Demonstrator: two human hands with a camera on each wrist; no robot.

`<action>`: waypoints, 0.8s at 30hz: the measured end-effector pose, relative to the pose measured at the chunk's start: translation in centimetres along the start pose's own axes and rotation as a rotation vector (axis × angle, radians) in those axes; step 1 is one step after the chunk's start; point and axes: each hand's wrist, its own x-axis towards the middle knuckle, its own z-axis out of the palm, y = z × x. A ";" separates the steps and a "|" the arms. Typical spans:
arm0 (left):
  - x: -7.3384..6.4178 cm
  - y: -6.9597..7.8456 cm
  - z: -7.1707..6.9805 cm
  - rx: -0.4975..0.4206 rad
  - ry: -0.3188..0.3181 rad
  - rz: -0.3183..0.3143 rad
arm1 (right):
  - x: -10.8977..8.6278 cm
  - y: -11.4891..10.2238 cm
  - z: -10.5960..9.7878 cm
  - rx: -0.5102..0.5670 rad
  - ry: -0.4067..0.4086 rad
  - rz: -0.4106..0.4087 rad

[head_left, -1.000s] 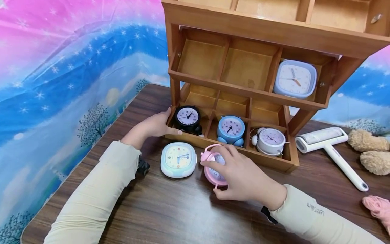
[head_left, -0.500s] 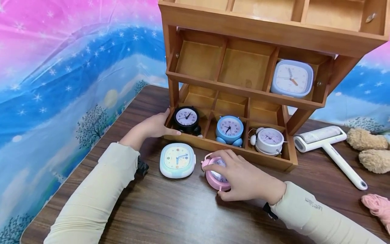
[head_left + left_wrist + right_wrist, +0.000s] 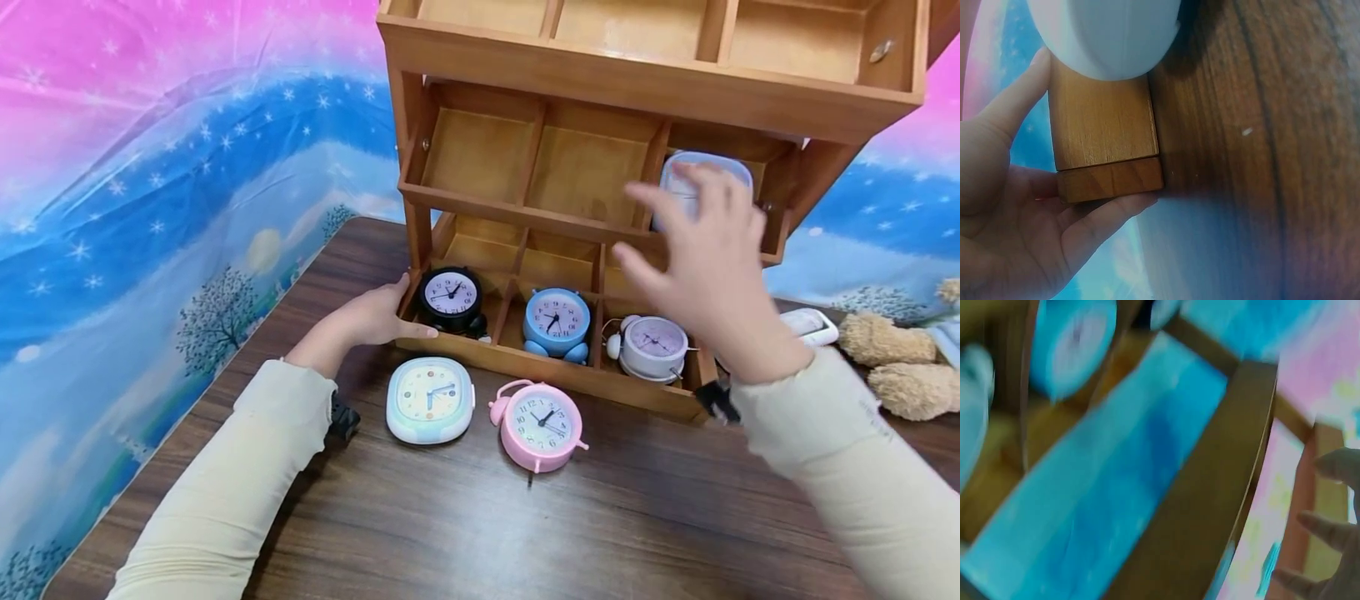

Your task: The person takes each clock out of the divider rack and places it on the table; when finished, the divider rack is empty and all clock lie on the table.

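My left hand (image 3: 367, 317) holds the lower left corner of the wooden shelf (image 3: 480, 343); in the left wrist view the thumb lies on one edge and the fingers round the end. My right hand (image 3: 712, 258), blurred, is raised with fingers spread before the pale blue square clock (image 3: 678, 187) in the middle tier, partly covering it. On the table lie a pink alarm clock (image 3: 542, 425) and a mint-and-white square clock (image 3: 431, 400). The bottom tier holds a black alarm clock (image 3: 452, 296), a blue alarm clock (image 3: 557, 321) and a white alarm clock (image 3: 651, 348).
To the right, a white lint roller (image 3: 810, 325) is mostly hidden behind the right arm. Beside it lies a fuzzy tan plush toy (image 3: 911, 387). A snowy printed backdrop (image 3: 187, 183) hangs behind the dark wood table (image 3: 465, 533). The top tier overhangs the lower ones.
My right hand has let go of the pink alarm clock, leaving it on the table, and has moved up and right to the pale blue clock. The left hand stays on the shelf corner.
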 end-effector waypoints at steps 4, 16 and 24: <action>0.0 -0.1 0.0 0.007 0.001 -0.002 | 2.1 2.5 -1.6 0.020 -0.121 0.274; -0.2 0.0 0.0 0.000 0.004 -0.005 | 4.2 4.9 -1.9 0.043 -0.248 0.371; -0.1 -0.1 -0.1 -0.007 -0.002 0.004 | 3.5 4.5 -3.2 0.036 -0.155 0.369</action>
